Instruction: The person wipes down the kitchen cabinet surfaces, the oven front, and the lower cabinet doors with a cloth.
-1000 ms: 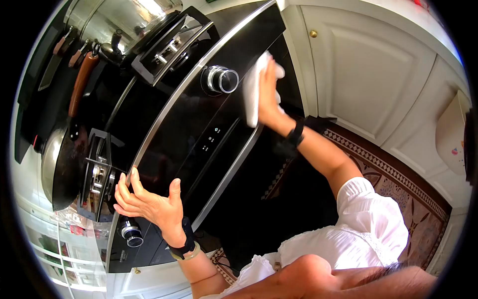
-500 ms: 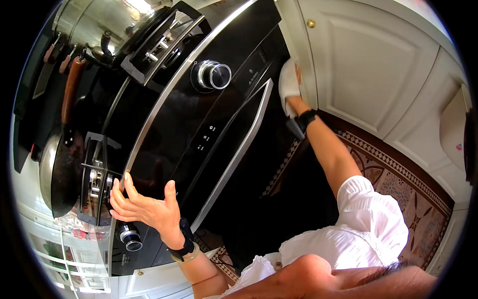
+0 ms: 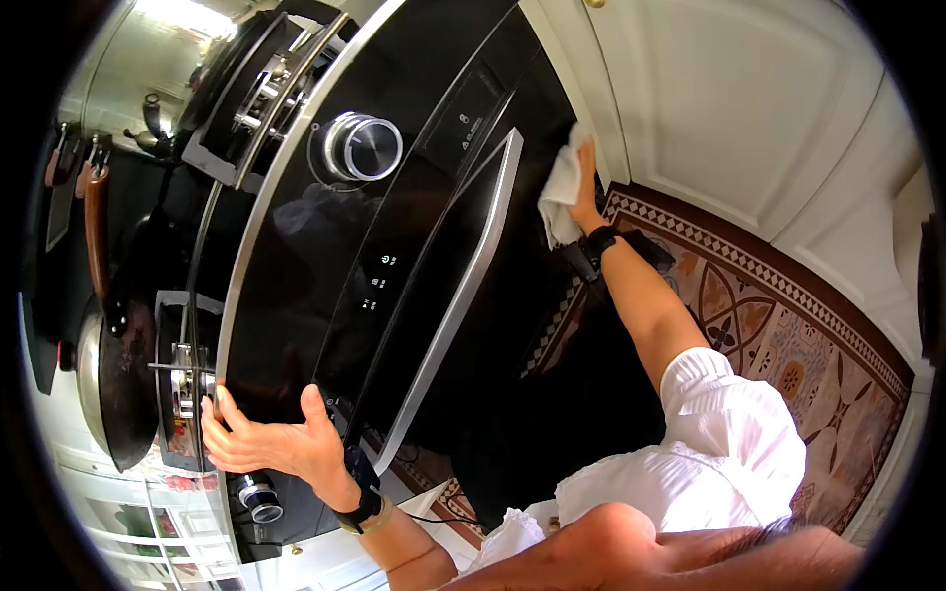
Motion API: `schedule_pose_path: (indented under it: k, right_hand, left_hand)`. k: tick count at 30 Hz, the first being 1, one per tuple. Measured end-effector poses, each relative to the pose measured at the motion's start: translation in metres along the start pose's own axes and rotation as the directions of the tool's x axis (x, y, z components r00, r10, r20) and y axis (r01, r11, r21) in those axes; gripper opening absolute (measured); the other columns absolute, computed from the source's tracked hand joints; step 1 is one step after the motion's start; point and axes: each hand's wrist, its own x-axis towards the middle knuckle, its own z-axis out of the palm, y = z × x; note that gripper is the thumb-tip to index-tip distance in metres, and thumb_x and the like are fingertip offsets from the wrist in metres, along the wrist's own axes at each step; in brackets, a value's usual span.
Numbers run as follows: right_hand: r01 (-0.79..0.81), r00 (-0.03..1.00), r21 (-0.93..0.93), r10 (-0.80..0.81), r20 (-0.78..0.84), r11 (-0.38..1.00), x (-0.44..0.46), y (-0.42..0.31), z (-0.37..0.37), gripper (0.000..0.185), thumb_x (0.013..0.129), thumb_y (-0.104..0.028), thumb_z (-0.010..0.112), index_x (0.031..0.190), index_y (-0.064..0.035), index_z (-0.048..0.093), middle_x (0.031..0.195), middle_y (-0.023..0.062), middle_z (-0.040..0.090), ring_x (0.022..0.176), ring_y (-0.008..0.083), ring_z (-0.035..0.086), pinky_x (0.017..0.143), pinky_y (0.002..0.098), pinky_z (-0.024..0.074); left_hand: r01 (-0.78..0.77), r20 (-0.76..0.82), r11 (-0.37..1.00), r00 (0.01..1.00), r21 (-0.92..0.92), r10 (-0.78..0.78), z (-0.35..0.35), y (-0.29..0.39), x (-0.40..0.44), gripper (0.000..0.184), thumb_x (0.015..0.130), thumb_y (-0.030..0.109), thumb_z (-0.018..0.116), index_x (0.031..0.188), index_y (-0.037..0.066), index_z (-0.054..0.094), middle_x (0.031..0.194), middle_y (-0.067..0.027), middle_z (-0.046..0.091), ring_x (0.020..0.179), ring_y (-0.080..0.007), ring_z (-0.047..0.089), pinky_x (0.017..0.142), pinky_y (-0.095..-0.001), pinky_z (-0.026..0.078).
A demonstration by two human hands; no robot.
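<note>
My right hand (image 3: 587, 192) presses a white cloth (image 3: 562, 187) against the black glass front of the cooker (image 3: 532, 158), close to its far side edge. The cloth hangs in folds under the palm and fingers. My left hand (image 3: 271, 443) rests at the metal trim (image 3: 233, 295) along the cooker's top edge, fingers stretched out and thumb raised, holding nothing. Just below it sits a control knob (image 3: 258, 497). A larger silver knob (image 3: 363, 148) and a long metal door handle (image 3: 463, 295) lie between my two hands.
A wok (image 3: 123, 384) with a lid stands by one burner (image 3: 184, 379), and a large steel pot (image 3: 148, 59) by the other. A wooden-handled utensil (image 3: 97, 231) is beside them. White cabinet doors (image 3: 719, 118) adjoin the cooker. Patterned tiles (image 3: 759, 374) cover the floor.
My right hand with the cloth has drawn down along the cooker front, and more of the cloth shows. The view has shifted; my left hand stays at the top edge.
</note>
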Motion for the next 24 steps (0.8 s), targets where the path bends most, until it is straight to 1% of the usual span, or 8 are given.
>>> schedule_pose_path:
  k: [1, 10, 11, 12, 13, 14, 19, 24]
  right_hand:
    - [0.066, 0.997, -0.13, -0.07, -0.034, 0.989, -0.027, 0.035, 0.011, 0.059, 0.102, -0.029, 0.046, 0.153, -0.0057, 0.026, 0.16, 0.0155, 0.018, 0.145, 0.0301, 0.026, 0.116, 0.0392, 0.0242]
    - [-0.48, 0.875, 0.295, 0.476, 0.089, 0.827, -0.168, -0.025, 0.012, 0.049, 0.101, -0.017, 0.047, 0.148, -0.0074, 0.038, 0.134, 0.0106, 0.05, 0.121, 0.0238, 0.049, 0.109, 0.0336, 0.0338]
    - [-0.494, 0.843, 0.468, 0.536, 0.05, 0.733, -0.162, -0.012, 0.027, 0.048, 0.101, -0.015, 0.047, 0.147, -0.0076, 0.039, 0.131, 0.0101, 0.053, 0.118, 0.0231, 0.051, 0.108, 0.033, 0.0349]
    - [-0.398, 0.72, 0.852, 0.691, 0.06, 0.341, -0.171, 0.043, 0.063, 0.047, 0.101, -0.014, 0.047, 0.147, -0.0077, 0.04, 0.128, 0.0095, 0.057, 0.116, 0.0224, 0.054, 0.107, 0.0324, 0.036]
    - [-0.442, 0.857, 0.455, 0.514, -0.042, 0.773, -0.123, -0.004, 0.031, 0.062, 0.105, -0.019, 0.041, 0.158, -0.0144, 0.009, 0.159, 0.0081, 0.024, 0.139, 0.0238, 0.035, 0.115, 0.0356, 0.0268]
    - [-0.392, 0.905, 0.26, 0.42, -0.062, 0.883, -0.095, -0.018, 0.016, 0.061, 0.105, -0.019, 0.041, 0.157, -0.0141, 0.01, 0.158, 0.0081, 0.025, 0.138, 0.0237, 0.036, 0.114, 0.0354, 0.0273]
    - [-0.625, 0.775, 0.134, 0.632, -0.015, 0.769, -0.127, 0.047, 0.022, 0.055, 0.104, -0.018, 0.043, 0.152, -0.0126, 0.017, 0.152, 0.0084, 0.031, 0.134, 0.0231, 0.039, 0.111, 0.0347, 0.0301]
    - [-0.825, 0.565, 0.079, 0.817, 0.117, 0.559, -0.232, 0.008, 0.009, 0.049, 0.103, -0.018, 0.045, 0.146, -0.0111, 0.024, 0.146, 0.0086, 0.036, 0.129, 0.0225, 0.042, 0.108, 0.0339, 0.0329]
  left_hand:
    - [-0.003, -0.004, 1.0, 1.0, -0.002, 0.003, 0.001, 0.0, 0.0, 0.087, 0.089, 0.076, 0.041, 0.14, 0.006, 0.044, 0.139, -0.0132, 0.042, 0.133, -0.0324, 0.033, 0.11, -0.0567, 0.016]
    - [-0.058, -0.048, 0.992, 0.997, 0.108, 0.063, 0.009, -0.002, -0.001, 0.09, 0.089, 0.08, 0.032, 0.14, 0.005, 0.041, 0.139, -0.014, 0.045, 0.13, -0.0326, 0.038, 0.108, -0.0509, 0.022]
    - [-0.061, -0.047, 0.991, 0.997, 0.122, 0.067, 0.009, -0.003, -0.002, 0.091, 0.089, 0.08, 0.03, 0.14, 0.006, 0.041, 0.139, -0.0142, 0.046, 0.131, -0.0328, 0.038, 0.108, -0.0504, 0.023]
    - [-0.073, -0.056, 0.989, 0.995, 0.125, 0.081, 0.009, -0.002, -0.001, 0.09, 0.089, 0.079, 0.031, 0.141, 0.006, 0.042, 0.139, -0.0132, 0.047, 0.13, -0.033, 0.039, 0.107, -0.0513, 0.023]
    - [-0.082, -0.068, 0.988, 0.994, 0.129, 0.091, 0.01, -0.001, 0.0, 0.089, 0.09, 0.079, 0.033, 0.141, 0.006, 0.043, 0.138, -0.0123, 0.048, 0.13, -0.0331, 0.04, 0.106, -0.0521, 0.024]
    - [-0.095, -0.066, 0.986, 0.992, 0.14, 0.105, 0.01, 0.0, 0.001, 0.089, 0.09, 0.078, 0.034, 0.141, 0.006, 0.043, 0.137, -0.0129, 0.049, 0.128, -0.0343, 0.042, 0.104, -0.0518, 0.026]
    - [-0.126, -0.071, 0.976, 0.988, 0.178, 0.14, 0.012, -0.003, -0.001, 0.09, 0.089, 0.078, 0.037, 0.141, 0.005, 0.041, 0.137, -0.0136, 0.049, 0.127, -0.0338, 0.042, 0.103, -0.0491, 0.028]
    - [-0.135, -0.106, 0.974, 0.982, 0.182, 0.156, 0.014, -0.001, 0.002, 0.089, 0.088, 0.078, 0.039, 0.141, 0.006, 0.042, 0.135, -0.0133, 0.051, 0.125, -0.0341, 0.044, 0.103, -0.0495, 0.029]
